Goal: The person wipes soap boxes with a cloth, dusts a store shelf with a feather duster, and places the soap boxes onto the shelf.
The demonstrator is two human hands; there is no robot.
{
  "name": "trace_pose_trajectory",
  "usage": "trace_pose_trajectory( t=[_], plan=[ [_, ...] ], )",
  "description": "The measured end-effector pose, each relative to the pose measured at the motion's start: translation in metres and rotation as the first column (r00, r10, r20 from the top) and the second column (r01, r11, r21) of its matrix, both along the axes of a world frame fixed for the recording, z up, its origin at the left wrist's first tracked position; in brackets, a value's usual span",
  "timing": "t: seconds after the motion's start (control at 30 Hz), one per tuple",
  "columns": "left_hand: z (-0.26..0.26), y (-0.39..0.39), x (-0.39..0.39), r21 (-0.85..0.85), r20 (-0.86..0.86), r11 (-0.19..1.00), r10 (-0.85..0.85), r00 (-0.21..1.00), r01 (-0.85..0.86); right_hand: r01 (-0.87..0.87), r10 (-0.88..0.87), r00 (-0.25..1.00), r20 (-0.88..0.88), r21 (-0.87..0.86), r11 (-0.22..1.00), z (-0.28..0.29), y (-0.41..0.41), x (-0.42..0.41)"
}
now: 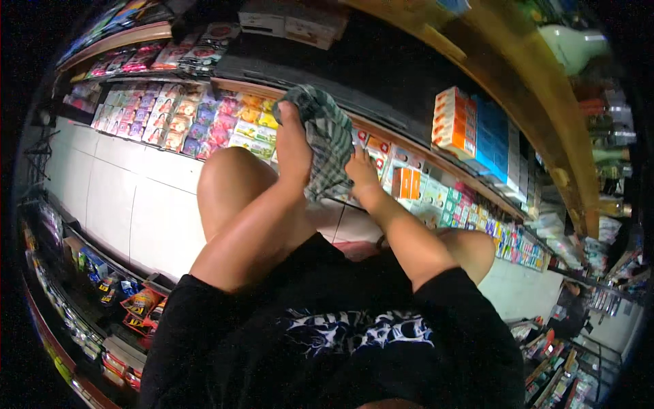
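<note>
My left hand (295, 153) grips a crumpled checked cloth (329, 145), grey-green and dark, its thumb pressed against the bunched upper end. The cloth hangs in front of a low shelf of packaged goods, hiding part of them. My right hand (364, 174) is at the cloth's right edge, close to the boxes. Whether its fingers pinch the fabric cannot be made out. Just right of that hand, a small orange box (406, 183) sits on top of pale flat boxes (436, 194). Yellow-green packs (250, 134) line the shelf behind my left wrist.
A dark upper shelf (327, 66) carries orange-and-white boxes (453, 122) and a blue box (488, 135). Colourful packs (168, 115) fill the lower shelf leftward. My bent knees (232, 179) are near its edge, above white floor tiles (112, 189). Another stocked shelf (97, 286) stands behind left.
</note>
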State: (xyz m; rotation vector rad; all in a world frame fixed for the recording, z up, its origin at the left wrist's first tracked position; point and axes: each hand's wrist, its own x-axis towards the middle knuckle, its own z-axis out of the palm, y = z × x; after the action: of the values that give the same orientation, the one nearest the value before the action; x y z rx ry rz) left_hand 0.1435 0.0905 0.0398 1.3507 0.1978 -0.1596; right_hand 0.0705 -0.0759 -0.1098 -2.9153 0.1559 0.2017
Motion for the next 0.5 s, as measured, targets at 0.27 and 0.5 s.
trace_pose_trajectory(
  t=[0.27, 0.5],
  plan=[
    [0.023, 0.012, -0.006, -0.159, -0.062, 0.984, 0.067, 0.996, -0.076, -0.403, -0.070, 0.711, 0.700, 0.486, 0.776, 0.203, 0.037, 0.002],
    [0.031, 0.010, -0.011, -0.151, -0.003, 0.986, 0.073, 0.997, -0.072, 0.235, -0.357, 0.890, 0.285, 0.385, 0.893, 0.240, 0.048, 0.167]
  ],
)
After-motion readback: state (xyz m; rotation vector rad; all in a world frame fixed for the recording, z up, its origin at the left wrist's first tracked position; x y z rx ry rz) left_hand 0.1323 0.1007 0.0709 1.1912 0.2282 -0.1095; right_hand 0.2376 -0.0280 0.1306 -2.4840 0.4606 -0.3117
